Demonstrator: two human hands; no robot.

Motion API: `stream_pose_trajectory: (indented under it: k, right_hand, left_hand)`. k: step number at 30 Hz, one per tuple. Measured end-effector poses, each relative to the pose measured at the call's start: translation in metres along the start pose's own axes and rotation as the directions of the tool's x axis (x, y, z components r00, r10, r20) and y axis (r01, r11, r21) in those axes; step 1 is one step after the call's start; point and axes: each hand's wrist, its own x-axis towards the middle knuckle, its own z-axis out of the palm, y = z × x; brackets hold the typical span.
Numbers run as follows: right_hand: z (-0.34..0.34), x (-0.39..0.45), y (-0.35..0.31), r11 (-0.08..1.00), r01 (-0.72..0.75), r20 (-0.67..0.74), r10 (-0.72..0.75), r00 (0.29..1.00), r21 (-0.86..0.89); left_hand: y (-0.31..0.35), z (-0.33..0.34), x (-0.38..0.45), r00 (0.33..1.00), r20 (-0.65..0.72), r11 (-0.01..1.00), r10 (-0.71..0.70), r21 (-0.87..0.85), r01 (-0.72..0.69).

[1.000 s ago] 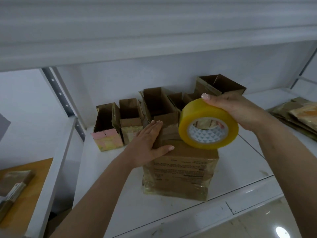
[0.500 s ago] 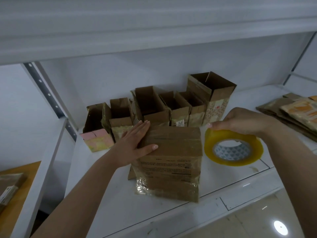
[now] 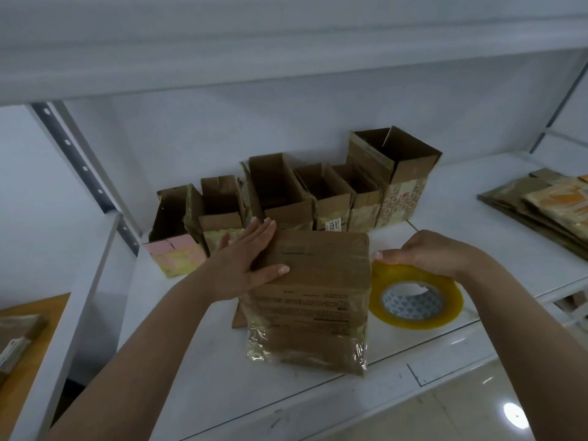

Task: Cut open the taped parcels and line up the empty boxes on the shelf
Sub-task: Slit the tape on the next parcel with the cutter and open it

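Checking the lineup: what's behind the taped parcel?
A row of open boxes stands behind the parcel; their lower fronts are partly hidden by it and the left hand.

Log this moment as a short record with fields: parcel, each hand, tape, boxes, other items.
parcel: taped parcel standing at the shelf front, still sealed
left hand: left hand flat on the parcel's top left edge
right hand: right hand holding the rim of the tape roll
tape roll: lying flat, right of the parcel
boxes: six open boxes in a row behind
other: flattened packaging at far right
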Motion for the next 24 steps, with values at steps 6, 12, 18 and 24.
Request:
stream_pose_trajectory:
  k: [6,12,18,24]
  right_hand:
    - [0.011,-0.005,0.010,0.996,-0.004,-0.045,0.008,0.999,0.090]
    - [0.029,-0.013,0.008,0.990,0.023,-0.074,-0.013,0.997,0.142]
    - [0.037,-0.026,0.005,0.977,0.029,-0.070,-0.015,0.997,0.210]
    - [0.045,-0.027,0.000,0.981,-0.001,-0.079,0.017,0.997,0.194]
  left_hand:
    - [0.087,0.014,-0.007,0.988,-0.037,0.927,0.152,0.352,-0.130]
    - [0.066,0.036,0.007,0.955,-0.109,0.887,0.276,0.413,-0.209]
    - [0.036,0.028,0.003,0.812,-0.207,0.805,0.545,0.399,-0.439]
    - [0.055,0.021,0.000,0.948,-0.030,0.917,0.318,0.263,-0.300]
